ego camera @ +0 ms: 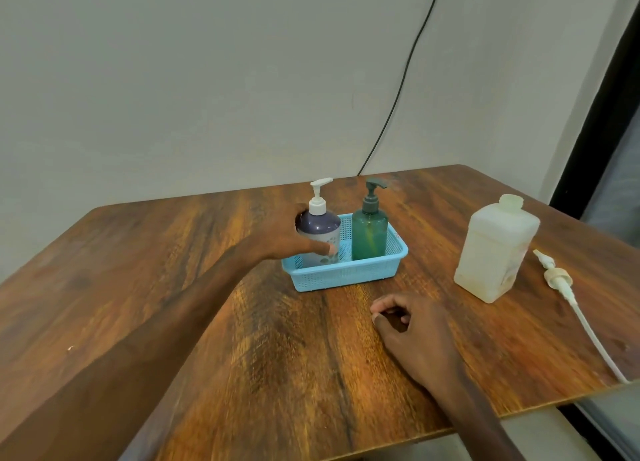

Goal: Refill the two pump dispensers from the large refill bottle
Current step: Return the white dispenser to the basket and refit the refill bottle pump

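A purple pump dispenser [320, 223] with a white pump stands in the left half of a light-blue mesh basket [346, 275]. My left hand [287, 241] wraps around the purple dispenser's body from the left. A green pump dispenser [369, 230] with a dark pump stands upright in the basket's right half. The large white refill bottle [493, 249] stands uncapped on the table to the right. My right hand [412, 329] rests on the table in front of the basket, fingers loosely curled, holding nothing.
A white pump head with a long tube [568, 298] lies on the wooden table [173, 287] right of the refill bottle, reaching the table's right edge. A black cable [405, 80] runs down the wall behind. The table's front edge is near my right forearm.
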The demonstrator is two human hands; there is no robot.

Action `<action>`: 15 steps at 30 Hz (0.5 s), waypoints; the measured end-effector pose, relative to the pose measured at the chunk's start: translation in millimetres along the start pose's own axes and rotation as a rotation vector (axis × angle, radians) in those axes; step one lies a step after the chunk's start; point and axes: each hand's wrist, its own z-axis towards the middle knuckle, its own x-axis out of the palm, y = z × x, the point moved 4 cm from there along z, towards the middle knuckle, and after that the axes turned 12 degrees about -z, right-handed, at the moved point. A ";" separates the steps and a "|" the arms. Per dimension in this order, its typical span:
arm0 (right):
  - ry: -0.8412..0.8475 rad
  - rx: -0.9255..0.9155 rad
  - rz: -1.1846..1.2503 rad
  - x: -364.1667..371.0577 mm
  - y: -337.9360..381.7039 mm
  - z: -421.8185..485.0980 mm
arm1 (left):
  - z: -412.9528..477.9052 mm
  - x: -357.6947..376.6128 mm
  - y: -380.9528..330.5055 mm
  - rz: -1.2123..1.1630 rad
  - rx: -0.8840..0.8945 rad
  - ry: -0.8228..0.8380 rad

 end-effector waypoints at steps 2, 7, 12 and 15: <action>-0.010 -0.005 0.000 0.2 -1.2 0.2 | 1.7 -4.1 -0.5 -0.002 0.002 0.057; 0.004 -0.015 0.010 0.7 -1.7 0.1 | -0.6 -4.1 -1.1 -0.018 0.027 0.074; -0.142 0.087 0.128 -27.6 13.2 20.1 | -11.3 2.3 1.1 -0.047 0.063 -0.019; -0.342 0.080 0.185 -51.8 28.6 57.0 | -16.8 3.5 -4.1 -0.091 0.074 -0.124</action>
